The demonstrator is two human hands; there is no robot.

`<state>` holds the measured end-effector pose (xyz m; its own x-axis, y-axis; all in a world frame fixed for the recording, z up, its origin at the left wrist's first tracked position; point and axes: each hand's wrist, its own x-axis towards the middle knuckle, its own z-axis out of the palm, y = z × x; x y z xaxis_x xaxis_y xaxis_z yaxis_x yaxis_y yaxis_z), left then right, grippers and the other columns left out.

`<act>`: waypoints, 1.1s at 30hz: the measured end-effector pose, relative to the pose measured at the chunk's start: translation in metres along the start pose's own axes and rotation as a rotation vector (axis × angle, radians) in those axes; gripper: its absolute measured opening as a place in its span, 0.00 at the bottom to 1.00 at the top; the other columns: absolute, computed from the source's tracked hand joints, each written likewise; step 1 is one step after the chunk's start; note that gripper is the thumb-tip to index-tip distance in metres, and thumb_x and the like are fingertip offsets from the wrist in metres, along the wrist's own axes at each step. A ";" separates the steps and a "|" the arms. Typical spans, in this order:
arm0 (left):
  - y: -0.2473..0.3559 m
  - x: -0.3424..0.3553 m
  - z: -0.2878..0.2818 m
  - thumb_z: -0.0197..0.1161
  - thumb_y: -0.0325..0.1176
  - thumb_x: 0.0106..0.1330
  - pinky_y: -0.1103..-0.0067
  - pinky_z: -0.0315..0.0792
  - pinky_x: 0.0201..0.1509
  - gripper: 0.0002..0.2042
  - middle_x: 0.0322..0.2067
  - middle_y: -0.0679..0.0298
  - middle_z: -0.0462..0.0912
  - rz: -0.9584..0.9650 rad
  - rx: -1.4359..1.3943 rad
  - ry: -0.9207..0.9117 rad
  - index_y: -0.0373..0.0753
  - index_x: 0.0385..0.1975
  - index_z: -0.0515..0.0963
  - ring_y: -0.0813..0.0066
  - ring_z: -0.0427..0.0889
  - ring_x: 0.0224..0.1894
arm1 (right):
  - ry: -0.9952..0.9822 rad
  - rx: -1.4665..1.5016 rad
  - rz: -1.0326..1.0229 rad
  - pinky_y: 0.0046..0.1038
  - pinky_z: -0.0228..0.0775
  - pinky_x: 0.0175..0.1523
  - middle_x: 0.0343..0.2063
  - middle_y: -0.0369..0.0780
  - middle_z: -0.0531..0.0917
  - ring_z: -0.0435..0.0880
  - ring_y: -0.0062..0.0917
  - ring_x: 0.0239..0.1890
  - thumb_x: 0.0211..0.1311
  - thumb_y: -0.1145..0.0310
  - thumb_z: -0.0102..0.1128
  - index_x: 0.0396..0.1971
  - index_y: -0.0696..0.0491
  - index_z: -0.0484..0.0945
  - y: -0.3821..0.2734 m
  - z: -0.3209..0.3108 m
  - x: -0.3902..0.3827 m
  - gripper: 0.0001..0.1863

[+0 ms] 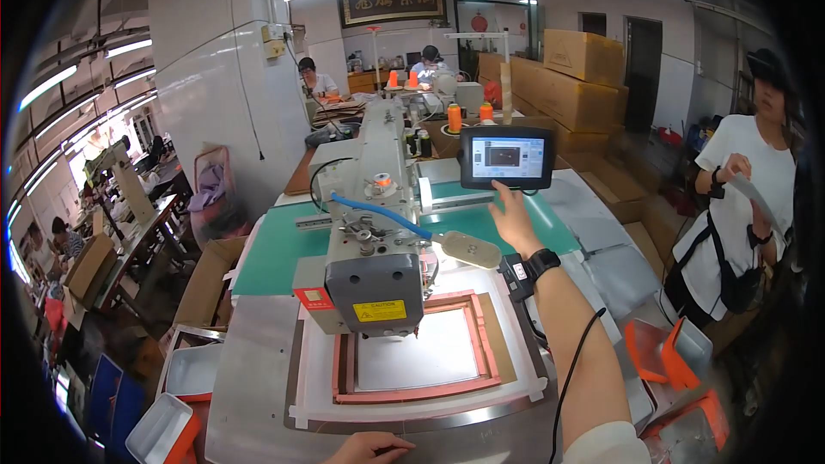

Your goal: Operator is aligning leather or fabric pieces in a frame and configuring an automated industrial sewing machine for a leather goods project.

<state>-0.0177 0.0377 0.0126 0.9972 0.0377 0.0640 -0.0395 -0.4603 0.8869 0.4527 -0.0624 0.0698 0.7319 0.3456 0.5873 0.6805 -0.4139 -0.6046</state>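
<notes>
My right hand (513, 219) reaches forward with its index finger at the lower edge of a dark-framed touchscreen (507, 157); it holds nothing. A black band and a small boxed device with a cable sit on that wrist. At the lower edge, my left hand (369, 448) lies on the metal table (249, 378) with its fingers stretched out and nothing visible in it. Between them stands a sewing machine head (374, 288) with a yellow label. Below it is a pink-edged frame (490, 352) around a white panel (421, 361); the machine head hides its upper left part.
Orange-and-white trays (163, 430) stand at the left, and more orange trays (649, 352) at the right. Thread cones (454, 118) stand behind the machine. A person (739, 180) in a white shirt is at the right. Cardboard boxes (584, 58) are stacked behind.
</notes>
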 end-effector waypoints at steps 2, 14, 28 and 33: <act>-0.003 0.001 -0.002 0.61 0.28 0.61 0.76 0.75 0.40 0.07 0.33 0.56 0.84 0.027 0.018 -0.005 0.34 0.37 0.81 0.64 0.82 0.35 | 0.020 -0.027 0.050 0.39 0.69 0.55 0.49 0.48 0.68 0.74 0.45 0.50 0.61 0.67 0.57 0.60 0.45 0.66 -0.010 0.011 0.006 0.26; -0.021 0.009 -0.005 0.61 0.28 0.60 0.75 0.74 0.38 0.07 0.30 0.60 0.82 -0.025 -0.013 -0.072 0.37 0.36 0.81 0.65 0.81 0.33 | 0.026 -0.101 0.029 0.40 0.69 0.55 0.48 0.49 0.68 0.74 0.48 0.49 0.59 0.71 0.58 0.62 0.44 0.65 -0.006 0.029 0.019 0.29; -0.033 0.004 -0.005 0.61 0.33 0.61 0.71 0.74 0.39 0.07 0.31 0.62 0.82 0.111 0.121 -0.108 0.42 0.37 0.81 0.61 0.81 0.35 | -0.139 0.322 0.126 0.16 0.67 0.33 0.41 0.36 0.73 0.70 0.13 0.27 0.60 0.79 0.53 0.56 0.54 0.69 -0.060 -0.079 -0.164 0.22; -0.030 -0.003 0.003 0.58 0.34 0.63 0.69 0.74 0.41 0.07 0.33 0.62 0.83 0.155 0.205 -0.075 0.41 0.36 0.80 0.60 0.81 0.37 | -0.307 0.440 0.359 0.17 0.67 0.35 0.40 0.35 0.72 0.70 0.13 0.29 0.58 0.78 0.54 0.53 0.53 0.71 -0.079 -0.109 -0.276 0.21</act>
<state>-0.0189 0.0485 -0.0157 0.9824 -0.1101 0.1511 -0.1866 -0.6256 0.7575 0.1928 -0.2170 0.0143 0.8487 0.5020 0.1666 0.2945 -0.1869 -0.9372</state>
